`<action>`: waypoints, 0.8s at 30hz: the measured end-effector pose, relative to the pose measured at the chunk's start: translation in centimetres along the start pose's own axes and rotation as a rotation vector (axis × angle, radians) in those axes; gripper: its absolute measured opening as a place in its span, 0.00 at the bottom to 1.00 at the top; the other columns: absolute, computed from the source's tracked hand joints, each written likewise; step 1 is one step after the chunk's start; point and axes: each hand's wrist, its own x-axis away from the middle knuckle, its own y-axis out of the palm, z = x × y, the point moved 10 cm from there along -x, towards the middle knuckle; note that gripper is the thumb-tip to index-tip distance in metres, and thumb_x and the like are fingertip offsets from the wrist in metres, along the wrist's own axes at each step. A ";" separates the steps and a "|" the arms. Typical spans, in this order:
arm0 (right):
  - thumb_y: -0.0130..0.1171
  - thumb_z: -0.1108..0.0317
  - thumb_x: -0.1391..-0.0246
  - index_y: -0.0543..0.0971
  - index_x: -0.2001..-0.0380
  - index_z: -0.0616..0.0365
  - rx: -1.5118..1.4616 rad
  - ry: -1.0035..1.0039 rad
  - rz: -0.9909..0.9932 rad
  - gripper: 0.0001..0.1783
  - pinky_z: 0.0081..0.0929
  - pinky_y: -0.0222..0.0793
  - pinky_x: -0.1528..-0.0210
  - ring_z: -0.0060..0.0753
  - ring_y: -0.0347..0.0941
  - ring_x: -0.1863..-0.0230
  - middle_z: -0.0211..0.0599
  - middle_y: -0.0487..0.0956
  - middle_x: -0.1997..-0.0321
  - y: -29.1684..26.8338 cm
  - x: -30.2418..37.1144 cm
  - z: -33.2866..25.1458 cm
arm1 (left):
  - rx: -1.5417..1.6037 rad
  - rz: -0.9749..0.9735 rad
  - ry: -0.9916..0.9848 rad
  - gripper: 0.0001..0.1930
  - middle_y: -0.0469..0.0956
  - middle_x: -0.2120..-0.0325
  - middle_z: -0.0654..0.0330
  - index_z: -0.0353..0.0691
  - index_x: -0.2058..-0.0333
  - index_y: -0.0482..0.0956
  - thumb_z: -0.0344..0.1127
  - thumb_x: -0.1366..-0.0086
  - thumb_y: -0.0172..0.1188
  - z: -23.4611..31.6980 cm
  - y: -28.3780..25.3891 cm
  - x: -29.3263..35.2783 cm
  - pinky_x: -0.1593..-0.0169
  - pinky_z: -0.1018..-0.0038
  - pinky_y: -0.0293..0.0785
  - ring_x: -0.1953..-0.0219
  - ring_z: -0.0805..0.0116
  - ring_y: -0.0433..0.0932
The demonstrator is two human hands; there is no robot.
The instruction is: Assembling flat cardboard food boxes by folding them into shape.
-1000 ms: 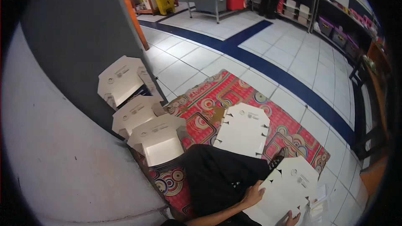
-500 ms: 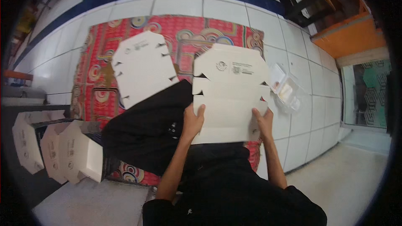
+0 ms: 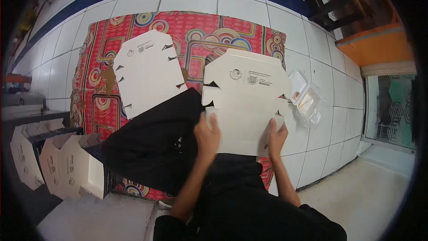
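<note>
A flat white cardboard box blank with slotted side edges and a small dark print lies across my lap, its far end over the red mat. My left hand grips its left edge near the front, thumb on top by a side flap. At the opposite edge, my right hand pinches the matching flap, which tilts upward. Parts of the fingers are hidden under or behind the cardboard. Another flat white box blank rests on the mat to the left, apart from both hands.
A red patterned mat covers white floor tiles. Several partly folded white boxes stand at the lower left. A clear plastic food container sits right of the mat. An orange wooden piece of furniture is at the far right.
The side flaps beside both hands have bent upward and inward. My left hand has shifted slightly, and the blank sits a little lower at its near edge.
</note>
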 end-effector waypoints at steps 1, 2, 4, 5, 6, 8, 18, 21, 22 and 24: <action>0.58 0.57 0.37 0.75 0.49 0.74 -0.001 -0.002 -0.009 0.26 0.35 0.69 0.45 0.39 0.76 0.52 0.50 0.81 0.53 -0.7 -0.6 0.1 | 0.210 -0.011 0.104 0.18 0.81 0.67 0.39 0.27 0.57 0.77 0.41 0.27 0.53 0.0 -1.2 -1.2 0.57 0.56 0.75 0.61 0.38 0.81; 0.58 0.56 0.36 0.77 0.51 0.74 -0.033 0.004 -0.069 0.26 0.32 0.70 0.49 0.34 0.76 0.56 0.44 0.81 0.56 -0.5 -1.3 0.1 | 0.207 -0.023 0.163 0.18 0.81 0.66 0.40 0.28 0.57 0.77 0.42 0.27 0.53 -0.9 -1.2 -1.6 0.57 0.57 0.76 0.61 0.38 0.81; 0.58 0.53 0.35 0.79 0.55 0.72 -0.113 0.003 -0.148 0.26 0.26 0.70 0.54 0.24 0.73 0.61 0.33 0.81 0.61 0.0 -2.1 -0.4 | 0.204 -0.035 0.218 0.18 0.82 0.65 0.41 0.29 0.57 0.77 0.42 0.27 0.52 -1.5 -0.9 -1.7 0.58 0.58 0.76 0.61 0.38 0.81; 0.58 0.53 0.35 0.79 0.55 0.72 -0.111 0.003 -0.149 0.26 0.26 0.70 0.54 0.24 0.73 0.61 0.33 0.81 0.61 -0.1 -2.5 -0.1 | 0.249 0.000 0.249 0.18 0.82 0.65 0.41 0.28 0.57 0.77 0.42 0.27 0.53 -0.8 -1.2 -1.6 0.58 0.59 0.76 0.62 0.40 0.82; 0.58 0.53 0.35 0.78 0.53 0.72 -0.146 0.062 -0.184 0.26 0.26 0.70 0.53 0.25 0.73 0.60 0.35 0.81 0.60 0.2 -2.9 1.0 | 0.295 0.033 0.282 0.18 0.82 0.65 0.42 0.28 0.56 0.77 0.42 0.27 0.55 -0.2 -1.5 -1.4 0.58 0.60 0.76 0.62 0.42 0.83; 0.61 0.53 0.36 0.76 0.48 0.70 -0.198 0.057 -0.186 0.28 0.27 0.69 0.49 0.26 0.74 0.57 0.38 0.81 0.55 0.5 -3.6 1.8 | 0.296 0.028 0.260 0.18 0.83 0.65 0.42 0.28 0.55 0.77 0.41 0.29 0.57 0.1 -1.5 -1.5 0.58 0.61 0.77 0.62 0.46 0.84; 0.68 0.62 0.44 0.78 0.54 0.66 -0.313 -0.420 -0.058 0.20 0.25 0.71 0.53 0.25 0.75 0.58 0.35 0.81 0.59 -3.6 -6.5 -15.4 | 0.335 0.120 0.635 0.17 0.85 0.64 0.49 0.28 0.52 0.76 0.32 0.36 0.67 14.6 -10.4 -3.5 0.58 0.70 0.78 0.63 0.61 0.86; 0.68 0.62 0.42 0.76 0.51 0.67 -0.430 -0.546 -0.041 0.22 0.29 0.68 0.46 0.27 0.74 0.54 0.38 0.80 0.55 -2.0 -10.7 -23.8 | 0.356 0.132 0.810 0.16 0.85 0.64 0.51 0.30 0.53 0.77 0.33 0.35 0.66 22.5 -13.4 -7.2 0.59 0.71 0.77 0.63 0.64 0.85; 0.69 0.61 0.42 0.76 0.51 0.67 -0.448 -0.610 -0.037 0.23 0.28 0.68 0.47 0.27 0.74 0.55 0.37 0.81 0.55 -1.6 -12.5 -25.7 | 0.399 0.134 0.852 0.15 0.85 0.65 0.52 0.31 0.53 0.77 0.33 0.35 0.66 24.6 -13.6 -8.6 0.59 0.72 0.77 0.64 0.66 0.84; 0.66 0.64 0.40 0.77 0.53 0.66 -0.536 -0.621 -0.126 0.19 0.28 0.70 0.51 0.28 0.75 0.56 0.36 0.81 0.56 1.1 -16.5 -27.4 | 0.396 0.134 0.890 0.14 0.84 0.65 0.54 0.32 0.54 0.77 0.32 0.34 0.65 27.0 -13.6 -12.1 0.59 0.72 0.76 0.64 0.67 0.82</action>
